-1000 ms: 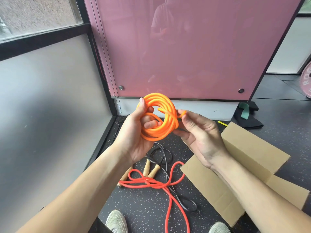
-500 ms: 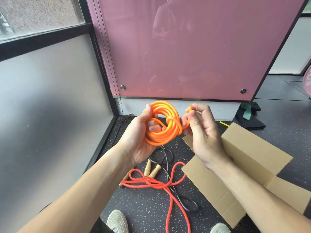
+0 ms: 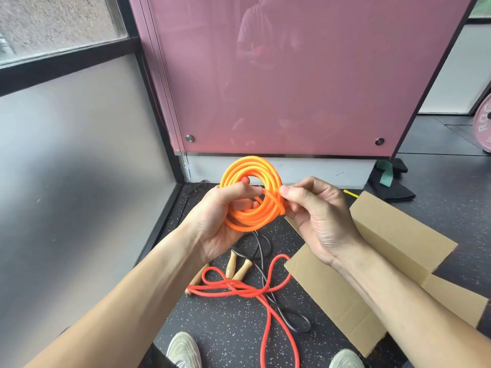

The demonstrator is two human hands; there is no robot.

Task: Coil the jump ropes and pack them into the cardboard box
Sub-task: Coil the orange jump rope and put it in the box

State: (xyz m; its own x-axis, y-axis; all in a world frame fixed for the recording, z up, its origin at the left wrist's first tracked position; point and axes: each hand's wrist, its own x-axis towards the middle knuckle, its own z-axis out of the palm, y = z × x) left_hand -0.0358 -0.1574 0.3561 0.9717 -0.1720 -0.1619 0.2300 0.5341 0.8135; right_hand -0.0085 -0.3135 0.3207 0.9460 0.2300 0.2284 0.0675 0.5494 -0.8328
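Observation:
An orange jump rope (image 3: pixel 251 168) is wound into a tight coil held up at chest height. My left hand (image 3: pixel 223 221) grips the coil's left side, fingers through its middle. My right hand (image 3: pixel 316 216) pinches the rope's free end at the coil's right edge, where it wraps round the strands. On the floor below lie a loose red rope (image 3: pixel 268 312) and a black rope (image 3: pixel 261 251) with wooden handles (image 3: pixel 239 266), tangled together. The open cardboard box (image 3: pixel 398 235) sits on the floor to the right, partly behind my right arm.
A pink panel (image 3: pixel 292 75) and a frosted glass wall (image 3: pixel 66 168) close in the corner ahead and left. Dark fabric with a green band (image 3: pixel 388 179) lies at back right. My shoes (image 3: pixel 183 351) show at the bottom edge. A pink weight plate (image 3: pixel 485 128) stands far right.
My right hand has carried the free end round the coil's right side, from below to beside it. Both hands and the coil have shifted slightly.

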